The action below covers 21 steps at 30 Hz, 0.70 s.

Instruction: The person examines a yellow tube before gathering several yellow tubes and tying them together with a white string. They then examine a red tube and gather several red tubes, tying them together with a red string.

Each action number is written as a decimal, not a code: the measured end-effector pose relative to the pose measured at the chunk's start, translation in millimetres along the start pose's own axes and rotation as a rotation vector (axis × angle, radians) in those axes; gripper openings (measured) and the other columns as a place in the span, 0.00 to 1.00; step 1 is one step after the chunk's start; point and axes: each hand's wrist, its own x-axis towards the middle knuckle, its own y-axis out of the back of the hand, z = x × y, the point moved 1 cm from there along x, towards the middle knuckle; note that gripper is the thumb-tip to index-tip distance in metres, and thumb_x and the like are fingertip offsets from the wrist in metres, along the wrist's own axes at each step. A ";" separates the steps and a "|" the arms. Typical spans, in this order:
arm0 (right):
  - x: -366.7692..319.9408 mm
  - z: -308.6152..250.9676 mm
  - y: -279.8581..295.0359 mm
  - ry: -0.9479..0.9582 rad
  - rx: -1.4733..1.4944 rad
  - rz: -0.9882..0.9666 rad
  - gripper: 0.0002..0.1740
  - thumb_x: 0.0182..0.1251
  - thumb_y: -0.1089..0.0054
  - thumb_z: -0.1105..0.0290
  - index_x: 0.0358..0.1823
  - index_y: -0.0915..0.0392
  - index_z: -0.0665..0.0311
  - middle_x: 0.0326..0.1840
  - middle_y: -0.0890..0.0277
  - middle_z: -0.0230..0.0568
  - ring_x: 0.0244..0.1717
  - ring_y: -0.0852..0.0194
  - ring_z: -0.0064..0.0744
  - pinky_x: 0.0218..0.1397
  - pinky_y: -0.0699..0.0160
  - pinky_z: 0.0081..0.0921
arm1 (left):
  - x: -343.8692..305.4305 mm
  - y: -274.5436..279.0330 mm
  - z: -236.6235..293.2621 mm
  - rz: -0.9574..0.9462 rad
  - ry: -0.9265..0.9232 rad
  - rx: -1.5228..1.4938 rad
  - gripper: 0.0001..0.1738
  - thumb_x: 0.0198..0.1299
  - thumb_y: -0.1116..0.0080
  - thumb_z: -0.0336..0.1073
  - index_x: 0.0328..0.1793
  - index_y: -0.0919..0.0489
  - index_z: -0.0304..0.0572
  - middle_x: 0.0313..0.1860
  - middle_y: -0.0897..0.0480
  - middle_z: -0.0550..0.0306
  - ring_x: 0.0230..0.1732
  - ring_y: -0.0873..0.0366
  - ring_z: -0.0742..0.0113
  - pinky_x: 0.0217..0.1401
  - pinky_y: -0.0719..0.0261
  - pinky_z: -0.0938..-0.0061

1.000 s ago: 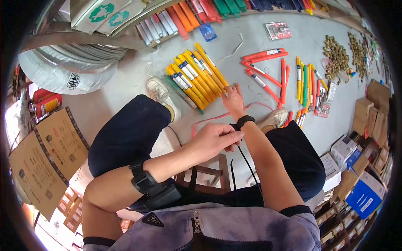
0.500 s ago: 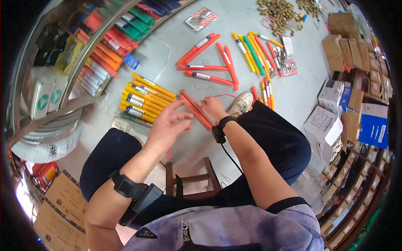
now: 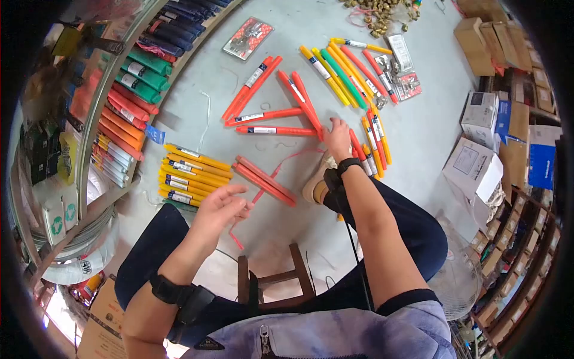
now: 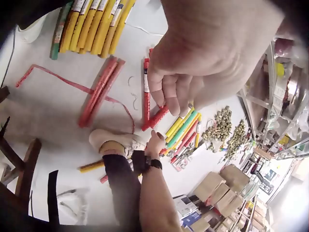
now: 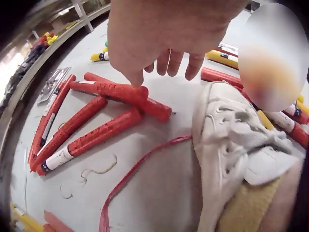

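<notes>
Red tubes [image 3: 304, 106] converge just left of the right grip [image 3: 338, 140], whose loose fingers appear to hold nothing; yellow tubes [image 3: 206, 175] lie side by side beyond the left grip [image 3: 218, 215], itself relaxed and empty. Grouping by colour probably keeps kinds apart and bunches countable.

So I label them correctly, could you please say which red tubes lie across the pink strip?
The red pair beside the yellow row, nearest the left hand; the pink strip runs beneath it, clear of other red tubes.
</notes>
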 end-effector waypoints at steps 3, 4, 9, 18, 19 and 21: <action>36.9 1.3 4.0 0.067 -0.095 0.040 0.21 0.49 0.44 0.63 0.44 0.31 0.64 0.46 0.33 0.47 0.50 0.37 0.47 0.47 0.32 0.40 | -2.9 1.2 3.7 0.002 0.023 -0.029 0.18 0.56 0.50 0.35 0.53 0.33 0.38 0.37 0.24 0.56 0.36 0.27 0.73 0.44 0.29 0.77; 50.0 3.7 6.7 0.046 -0.201 0.041 0.22 0.48 0.44 0.62 0.45 0.32 0.63 0.47 0.34 0.46 0.51 0.37 0.45 0.48 0.32 0.40 | -3.8 2.6 3.0 0.011 0.038 -0.035 0.18 0.56 0.50 0.35 0.52 0.33 0.37 0.36 0.24 0.56 0.36 0.27 0.73 0.44 0.29 0.77; 86.6 15.5 4.9 -0.099 -0.356 -0.132 0.24 0.48 0.44 0.63 0.47 0.34 0.64 0.51 0.35 0.45 0.54 0.39 0.43 0.51 0.33 0.39 | -6.0 15.2 -2.1 0.056 0.100 -0.074 0.16 0.57 0.51 0.34 0.51 0.31 0.37 0.36 0.23 0.56 0.36 0.26 0.73 0.44 0.29 0.78; 88.3 5.9 -32.7 -0.086 -0.132 -0.333 0.20 0.51 0.45 0.59 0.42 0.31 0.65 0.39 0.27 0.47 0.40 0.28 0.44 0.43 0.29 0.33 | -14.3 21.1 -0.1 0.108 0.100 -0.109 0.15 0.58 0.52 0.34 0.51 0.31 0.37 0.35 0.23 0.56 0.37 0.26 0.73 0.45 0.28 0.77; 86.9 6.2 -35.0 -0.056 0.017 -0.327 0.19 0.52 0.45 0.61 0.41 0.32 0.66 0.36 0.26 0.45 0.34 0.26 0.39 0.36 0.27 0.31 | -14.6 20.9 0.2 0.083 0.077 -0.109 0.15 0.58 0.52 0.34 0.50 0.30 0.37 0.36 0.24 0.56 0.38 0.26 0.72 0.44 0.28 0.76; 77.9 -3.5 -18.2 -0.213 0.488 -0.502 0.17 0.54 0.46 0.63 0.40 0.32 0.66 0.33 0.27 0.41 0.29 0.30 0.31 0.29 0.32 0.25 | -15.4 18.7 3.6 0.057 0.030 -0.118 0.14 0.58 0.51 0.34 0.49 0.30 0.37 0.36 0.24 0.55 0.38 0.26 0.71 0.44 0.28 0.75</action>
